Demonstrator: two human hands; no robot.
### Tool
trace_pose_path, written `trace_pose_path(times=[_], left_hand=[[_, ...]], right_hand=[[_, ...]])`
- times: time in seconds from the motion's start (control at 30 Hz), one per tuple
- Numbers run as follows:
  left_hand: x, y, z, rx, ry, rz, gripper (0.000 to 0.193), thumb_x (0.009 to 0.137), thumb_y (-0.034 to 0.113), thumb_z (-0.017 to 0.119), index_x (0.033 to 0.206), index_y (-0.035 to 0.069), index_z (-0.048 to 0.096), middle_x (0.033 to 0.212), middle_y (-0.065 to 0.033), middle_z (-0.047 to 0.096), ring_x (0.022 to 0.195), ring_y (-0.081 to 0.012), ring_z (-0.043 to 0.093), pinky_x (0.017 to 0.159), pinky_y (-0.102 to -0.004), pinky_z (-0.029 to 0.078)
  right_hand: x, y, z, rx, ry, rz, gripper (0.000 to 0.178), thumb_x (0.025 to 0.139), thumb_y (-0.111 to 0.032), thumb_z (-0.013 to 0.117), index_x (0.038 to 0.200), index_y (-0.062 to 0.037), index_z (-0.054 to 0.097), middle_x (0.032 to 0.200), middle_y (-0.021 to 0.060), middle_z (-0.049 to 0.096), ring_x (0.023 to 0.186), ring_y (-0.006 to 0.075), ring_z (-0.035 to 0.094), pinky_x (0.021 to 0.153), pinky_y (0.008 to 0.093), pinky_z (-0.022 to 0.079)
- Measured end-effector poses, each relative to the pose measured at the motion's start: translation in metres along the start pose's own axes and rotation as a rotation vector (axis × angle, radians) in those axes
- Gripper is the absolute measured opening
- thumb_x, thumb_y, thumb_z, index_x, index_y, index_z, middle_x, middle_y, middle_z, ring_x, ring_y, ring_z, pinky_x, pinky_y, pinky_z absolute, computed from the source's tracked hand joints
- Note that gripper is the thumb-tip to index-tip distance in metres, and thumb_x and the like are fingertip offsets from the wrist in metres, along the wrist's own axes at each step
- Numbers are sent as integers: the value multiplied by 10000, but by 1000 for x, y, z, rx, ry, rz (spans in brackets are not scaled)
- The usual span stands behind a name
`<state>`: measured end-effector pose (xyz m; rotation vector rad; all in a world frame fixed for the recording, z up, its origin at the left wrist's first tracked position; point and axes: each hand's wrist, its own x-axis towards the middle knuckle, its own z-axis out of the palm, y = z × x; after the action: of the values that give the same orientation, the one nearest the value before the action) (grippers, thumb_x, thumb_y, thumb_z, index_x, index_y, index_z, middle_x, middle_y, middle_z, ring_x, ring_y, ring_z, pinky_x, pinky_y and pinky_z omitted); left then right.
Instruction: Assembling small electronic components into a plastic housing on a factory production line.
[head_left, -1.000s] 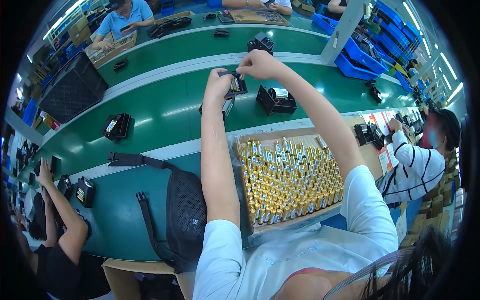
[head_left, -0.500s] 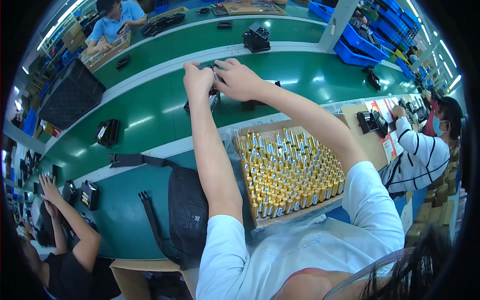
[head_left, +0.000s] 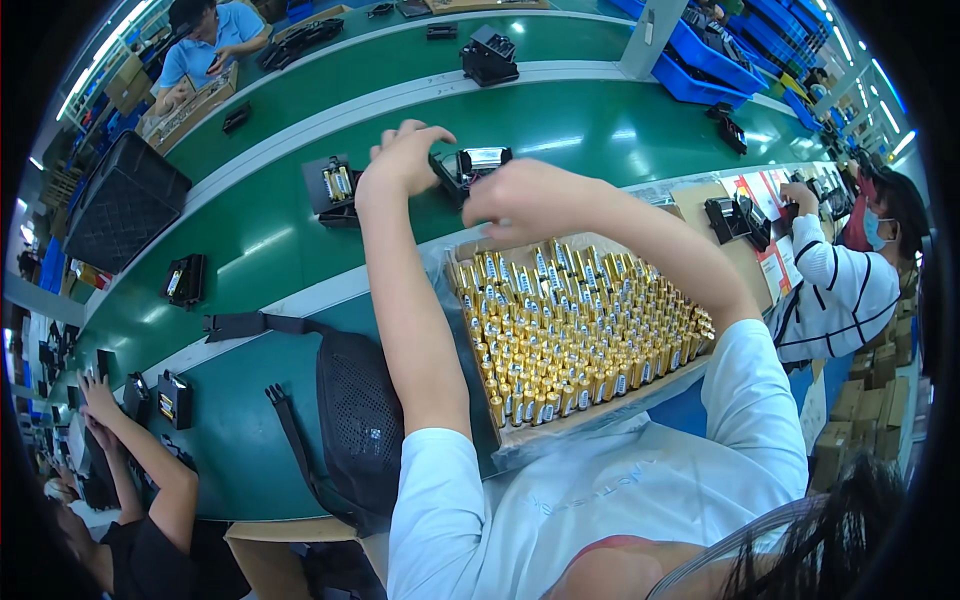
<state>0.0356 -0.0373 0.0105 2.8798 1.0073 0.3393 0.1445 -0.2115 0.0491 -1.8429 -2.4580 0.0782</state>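
My left hand (head_left: 402, 165) is over the green conveyor belt, fingers spread and bent. Its fingertips are beside a black plastic case (head_left: 452, 182); whether they touch it is unclear. That case has a shiny pale panel (head_left: 485, 158) at its far side. Left of my left hand, another black case (head_left: 325, 190) lies with gold batteries (head_left: 338, 183) in its compartment. My right hand (head_left: 515, 200) hangs above the near belt edge, between the case and a carton of batteries (head_left: 580, 345). Its fingers curl downward, partly hidden and blurred. The batteries stand upright in dense rows.
A black mesh bag (head_left: 365, 420) with straps lies left of the carton. More black cases (head_left: 185, 280) sit along the belt. A dark crate (head_left: 128, 205) stands at left, blue bins (head_left: 700, 75) at far right. Co-workers (head_left: 835, 260) work on both sides and across.
My hands have parted. The right moved back toward the battery carton; the left stays over the belt. The case with batteries now shows left of my left hand. The view shifted slightly.
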Motion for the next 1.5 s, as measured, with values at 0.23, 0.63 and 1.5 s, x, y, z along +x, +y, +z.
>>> trace_pose_path(times=[0.23, 0.63, 1.5], left_hand=[[0, 2, -11, -389, -304, 53, 302, 758, 64, 747, 1060, 75, 738, 1051, -119, 694, 928, -260, 658, 874, -373, 521], [18, 21, 9, -883, -80, -23, 300, 808, 131, 730, 1053, -39, 695, 886, -105, 724, 724, -168, 646, 681, -303, 534], [26, 58, 32, -1778, -285, -296, 282, 949, 167, 540, 1198, 37, 561, 993, -158, 642, 836, -242, 654, 662, -384, 603]], right_hand=[[-12, -2, 29, -303, -138, -447, 135, 778, -142, 660, 889, -72, 693, 683, 66, 682, 606, 294, 657, 571, 392, 536], [16, -10, 42, -386, -269, -576, 74, 724, -119, 717, 783, -77, 732, 694, 71, 691, 609, 290, 659, 565, 384, 536], [26, 75, -38, -832, 35, -278, 88, 768, -109, 644, 683, -112, 624, 590, 46, 635, 529, 242, 614, 521, 330, 485]])
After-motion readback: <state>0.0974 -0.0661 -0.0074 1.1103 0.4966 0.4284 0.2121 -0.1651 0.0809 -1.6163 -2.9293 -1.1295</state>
